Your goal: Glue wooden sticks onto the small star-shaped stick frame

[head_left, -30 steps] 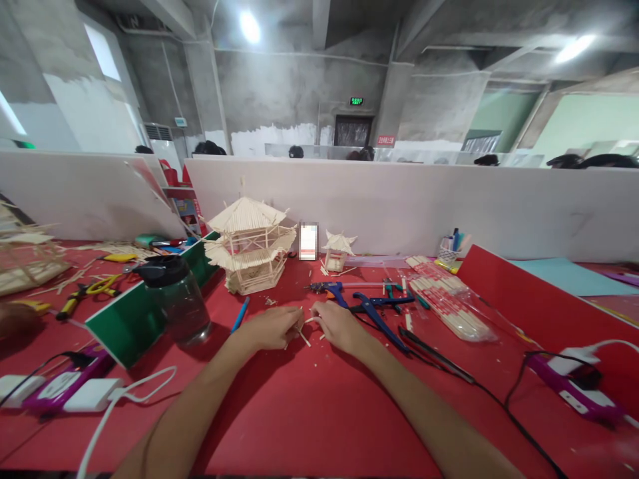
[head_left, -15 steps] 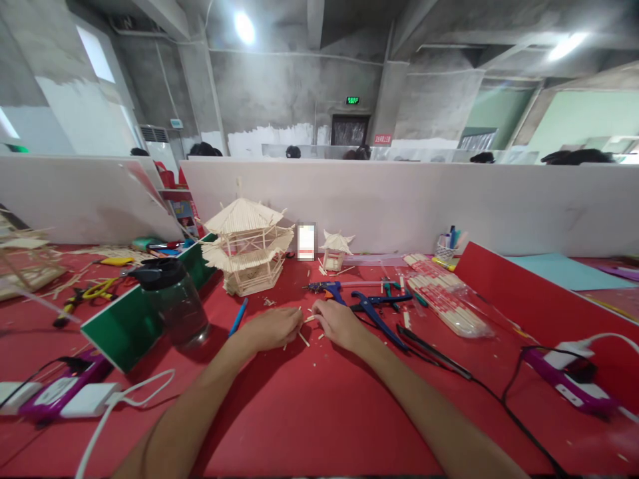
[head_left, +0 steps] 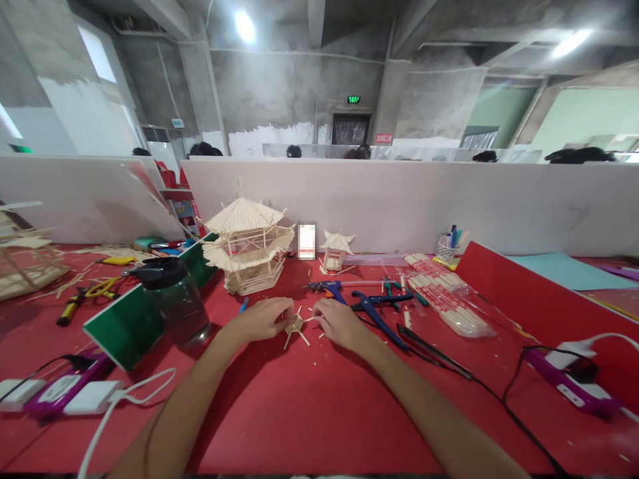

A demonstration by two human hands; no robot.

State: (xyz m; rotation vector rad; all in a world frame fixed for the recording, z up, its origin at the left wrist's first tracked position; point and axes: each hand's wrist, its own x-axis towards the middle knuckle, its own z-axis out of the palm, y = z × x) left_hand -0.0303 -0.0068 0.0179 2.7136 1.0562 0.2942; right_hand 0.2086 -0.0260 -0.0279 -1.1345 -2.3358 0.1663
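A small frame of wooden sticks (head_left: 295, 324), with thin sticks radiating from a many-sided middle, lies on the red tabletop between my hands. My left hand (head_left: 265, 319) is at its left side, fingers curled in and closed around that edge; the fingers hide the part they touch. On the opposite side, my right hand (head_left: 340, 324) pinches the outer end of a stick that points right from the frame. Just beyond my right hand lies a blue glue gun (head_left: 333, 290). Behind my left hand stands a larger tiered stick pavilion (head_left: 247, 249).
A small stick pavilion (head_left: 337, 249) stands at the back. Blue-handled cutters (head_left: 377, 316), a black cable-like tool (head_left: 434, 350) and bagged stick bundles (head_left: 446, 299) lie right. A water bottle (head_left: 174, 303), green board (head_left: 127, 326) and purple power strip (head_left: 62, 386) are left.
My left hand has shifted a little to the left, uncovering the middle of the small stick frame. My right hand has stayed nearly in place at the stick.
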